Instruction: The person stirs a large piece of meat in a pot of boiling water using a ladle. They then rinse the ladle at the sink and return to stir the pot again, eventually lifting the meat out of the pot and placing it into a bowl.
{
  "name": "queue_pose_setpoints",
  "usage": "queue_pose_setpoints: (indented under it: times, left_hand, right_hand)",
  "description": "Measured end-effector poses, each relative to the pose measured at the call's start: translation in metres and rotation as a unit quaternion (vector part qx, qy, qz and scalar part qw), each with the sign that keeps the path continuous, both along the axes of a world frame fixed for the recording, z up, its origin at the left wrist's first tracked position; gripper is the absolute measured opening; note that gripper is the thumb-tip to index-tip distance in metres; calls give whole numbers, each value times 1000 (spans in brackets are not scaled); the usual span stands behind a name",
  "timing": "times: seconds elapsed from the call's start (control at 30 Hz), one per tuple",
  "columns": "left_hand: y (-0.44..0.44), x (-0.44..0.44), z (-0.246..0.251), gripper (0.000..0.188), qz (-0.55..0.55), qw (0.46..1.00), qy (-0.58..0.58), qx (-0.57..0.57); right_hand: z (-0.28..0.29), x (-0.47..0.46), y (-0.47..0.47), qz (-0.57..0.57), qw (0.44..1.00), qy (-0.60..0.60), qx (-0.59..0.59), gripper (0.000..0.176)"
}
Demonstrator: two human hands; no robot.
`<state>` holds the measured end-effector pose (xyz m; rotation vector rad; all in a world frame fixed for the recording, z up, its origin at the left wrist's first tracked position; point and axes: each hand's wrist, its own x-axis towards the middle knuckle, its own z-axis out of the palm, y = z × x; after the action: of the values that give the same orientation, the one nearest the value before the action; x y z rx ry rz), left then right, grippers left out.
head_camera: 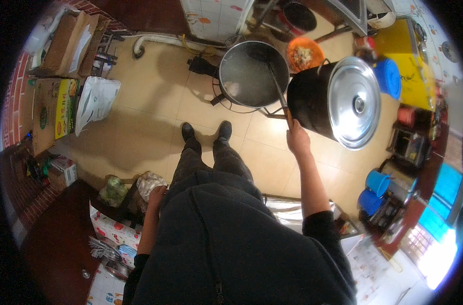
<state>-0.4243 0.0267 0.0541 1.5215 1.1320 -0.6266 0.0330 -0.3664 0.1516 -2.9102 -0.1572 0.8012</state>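
Note:
My right hand (pixel 299 140) grips the wooden handle of a long-handled cooking utensil (pixel 278 89), whose metal shaft slants down into a wok (pixel 250 100). Its head lies in the murk of the wok, so I cannot tell a ladle from a turner. Cloudy liquid or steam fills the wok, and a pale lump shows at its lower left. The wok rests on a round burner stand (pixel 218 100). My left hand (pixel 157 194) hangs beside my thigh, near a plastic bag of pale contents (pixel 149 183); its fingers are partly hidden.
A tall dark pot (pixel 307 101) with a shiny metal lid (pixel 355 127) stands right of the wok. Behind it are an orange bowl of food scraps or ingredients (pixel 318 47) and a blue bucket (pixel 387 78). Cardboard boxes (pixel 44 118) and a white sack (pixel 96 101) line the left.

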Motion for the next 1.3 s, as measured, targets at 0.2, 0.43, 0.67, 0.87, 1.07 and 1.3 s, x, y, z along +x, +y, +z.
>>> queue_pose_setpoints:
  times: [0.2,0.43,0.67,0.87,1.07,1.3]
  left_hand:
    - [-7,-20,-26,36,109,993,10,-39]
    - [-6,-20,-8,38,-49,997,-43,32]
    - [-9,-4,12,42,-58,998,-6,31]
    - [-12,-8,23,39,-37,998,10,45]
    - [-13,-36,-10,32,-187,975,-18,118]
    - [-9,-53,-31,29,-95,994,12,61]
  right_hand:
    - [-21,28,7,75,993,-6,-88,28]
    - [-32,63,18,122,976,42,-177,30]
    - [-27,95,36,187,961,86,-182,35]
    - [-22,102,51,191,959,150,-144,18]
    - [-14,115,41,89,956,261,-105,15]
    - [-21,104,31,-16,927,373,25,25]
